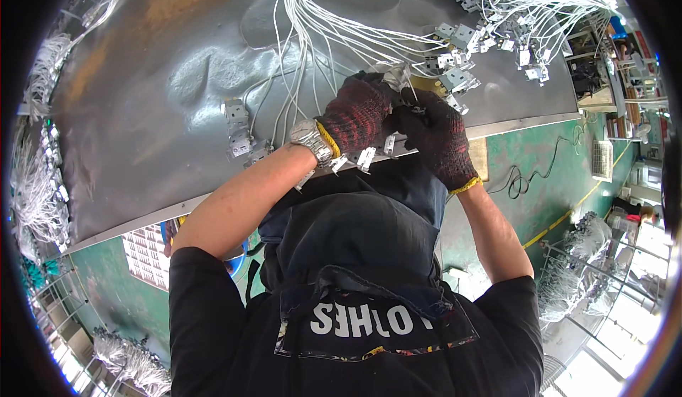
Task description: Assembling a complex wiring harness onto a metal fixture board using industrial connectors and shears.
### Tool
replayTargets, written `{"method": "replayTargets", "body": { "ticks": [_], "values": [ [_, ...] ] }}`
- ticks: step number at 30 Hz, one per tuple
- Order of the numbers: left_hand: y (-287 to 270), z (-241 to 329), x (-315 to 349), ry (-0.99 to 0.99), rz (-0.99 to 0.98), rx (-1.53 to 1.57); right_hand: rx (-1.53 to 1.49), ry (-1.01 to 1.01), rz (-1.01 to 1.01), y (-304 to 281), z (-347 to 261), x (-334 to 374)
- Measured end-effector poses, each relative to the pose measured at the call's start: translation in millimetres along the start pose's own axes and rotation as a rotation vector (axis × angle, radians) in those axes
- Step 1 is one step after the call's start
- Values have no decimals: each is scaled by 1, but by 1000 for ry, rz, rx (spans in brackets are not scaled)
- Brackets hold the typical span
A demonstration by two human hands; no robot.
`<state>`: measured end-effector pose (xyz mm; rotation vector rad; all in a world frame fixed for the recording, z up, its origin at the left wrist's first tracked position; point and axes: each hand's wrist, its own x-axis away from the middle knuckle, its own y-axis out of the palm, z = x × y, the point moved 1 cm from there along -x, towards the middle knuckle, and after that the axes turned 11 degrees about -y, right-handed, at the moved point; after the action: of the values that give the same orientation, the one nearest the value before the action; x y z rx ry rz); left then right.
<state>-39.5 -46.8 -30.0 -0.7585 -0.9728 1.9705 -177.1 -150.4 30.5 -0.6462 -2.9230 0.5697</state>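
Observation:
Both my hands wear dark red-and-black knitted gloves with yellow cuffs and meet at the table's near edge. My left hand, with a silver watch on its wrist, is closed on a small silvery metal part. My right hand has its fingers curled against the same spot; what sits between them is mostly hidden. A bundle of white wires fans out beyond my hands. Small metal-and-white connectors end the wires on the right, and more connectors lie to the left and under my left wrist.
The grey metal tabletop is dented and stained. A larger heap of wired connectors lies at the far right. Racks hung with wire bundles stand on the green floor. A white plastic crate and a dark cable are below the table.

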Motion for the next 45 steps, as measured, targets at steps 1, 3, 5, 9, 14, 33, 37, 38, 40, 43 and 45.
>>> {"method": "replayTargets", "body": {
  "ticks": [1,3,5,9,14,33,37,38,40,43,45],
  "values": [
    [-1,1,-1,4,-3,4,-14,6,-24,-1,1,1],
    [-3,2,-3,27,-91,-139,-27,16,-45,-2,4,4],
    [-7,2,-5,15,-120,-138,48,-134,-53,3,10,7],
    [-18,4,-4,25,-214,-211,-6,-18,-58,3,3,7],
    [-13,-2,-3,16,-202,-173,-28,-75,-54,3,6,9],
    [-14,7,-10,10,-196,-22,58,-253,-82,-17,37,25],
    [-13,14,-14,-59,-260,-245,-55,-14,-82,-43,4,33],
    [-9,11,-13,-59,-224,-222,2,26,-98,-47,4,32],
    [-3,8,-11,-54,-188,-198,174,-117,-94,-51,7,30],
    [5,9,-11,-15,-76,-249,468,-390,-49,-47,1,27],
    [10,8,-12,-28,-112,-287,500,-359,-51,-41,-5,24]
  ]
}}
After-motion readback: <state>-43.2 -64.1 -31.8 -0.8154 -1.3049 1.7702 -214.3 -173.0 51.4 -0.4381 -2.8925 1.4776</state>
